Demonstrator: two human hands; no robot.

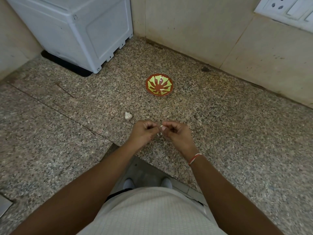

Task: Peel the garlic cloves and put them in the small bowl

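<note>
A small red bowl (159, 84) with a yellow-green flower pattern stands on the speckled granite counter (220, 126); one pale peeled clove (162, 89) lies inside it. A garlic bulb (128, 115) sits on the counter to the bowl's near left. Just in front of it my left hand (143, 132) and my right hand (176, 133) are held close together above the counter, fingers curled. Between their fingertips they pinch a small whitish garlic clove (161, 127). Bits of papery skin (158, 134) show below the fingers.
A white appliance (76, 29) on a black mat fills the back left corner. Tiled walls close the back and right, with a switch and socket panel (286, 9) at top right. The counter's inner edge runs just before my body.
</note>
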